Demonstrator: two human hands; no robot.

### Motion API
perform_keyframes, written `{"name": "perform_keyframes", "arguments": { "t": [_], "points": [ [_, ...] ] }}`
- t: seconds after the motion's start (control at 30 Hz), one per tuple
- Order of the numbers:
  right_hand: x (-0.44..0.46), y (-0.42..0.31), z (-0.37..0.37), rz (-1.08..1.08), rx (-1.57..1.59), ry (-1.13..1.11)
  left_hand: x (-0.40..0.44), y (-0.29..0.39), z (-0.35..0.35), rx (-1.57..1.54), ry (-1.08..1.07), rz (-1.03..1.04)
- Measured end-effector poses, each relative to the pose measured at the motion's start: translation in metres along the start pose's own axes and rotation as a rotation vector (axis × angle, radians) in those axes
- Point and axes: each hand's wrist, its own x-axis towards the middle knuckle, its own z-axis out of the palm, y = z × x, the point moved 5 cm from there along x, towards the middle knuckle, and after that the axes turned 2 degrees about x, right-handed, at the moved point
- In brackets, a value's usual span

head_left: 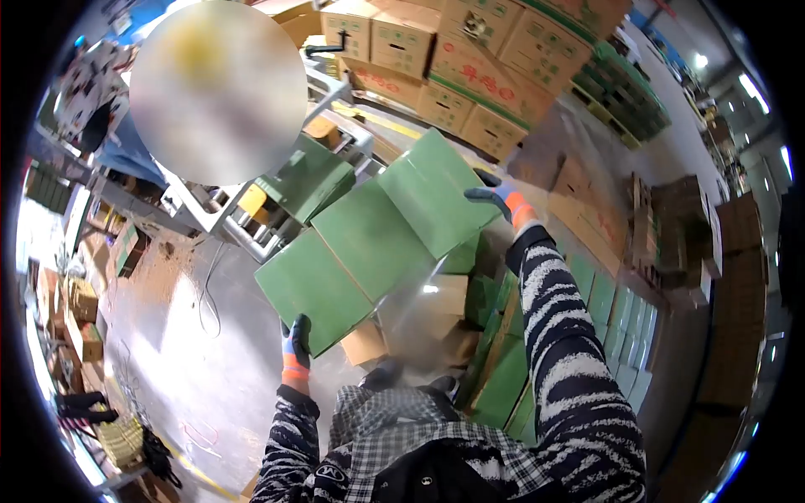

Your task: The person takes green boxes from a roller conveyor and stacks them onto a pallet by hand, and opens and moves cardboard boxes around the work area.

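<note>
Three green boxes (373,239) in a row are held in front of my body between my two gloved hands. My left hand (295,342) grips the near-left end of the row, thumb on top and the other fingers hidden beneath. At the far-right end, my right hand (501,198) grips the edge of the last box (438,193), which tilts against the middle one. Beyond the row, another green box (312,178) rests at the metal-framed machine (226,214). Under the held boxes, an open cardboard carton (444,295) is partly hidden.
Stacked brown cartons (470,75) rise at the back. Rows of green boxes (616,314) lie to my right, near a wooden pallet (641,226). A cable (210,302) lies on the floor at left. Another person (126,126) is behind the machine.
</note>
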Motion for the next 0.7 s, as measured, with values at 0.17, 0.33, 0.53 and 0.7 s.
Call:
{"name": "perform_keyframes", "arguments": {
  "t": [0.17, 0.33, 0.53, 0.7],
  "points": [
    [-0.165, 0.158, -0.025, 0.474, 0.552, 0.109, 0.009, 0.007, -0.039, 0.24, -0.112, -0.185],
    [-0.394, 0.252, 0.01, 0.442, 0.867, 0.466, 0.007, 0.028, 0.007, 0.607, -0.456, -0.265],
    [-0.653, 0.327, 0.139, 0.201, 0.065, 0.626, -0.023, -0.017, 0.194, 1.104, -0.888, -0.431],
    [-0.768, 0.444, 0.353, 0.363, 1.082, 1.33, -0.09, -0.17, 0.348, 1.345, -1.307, -0.615]
  ]
}}
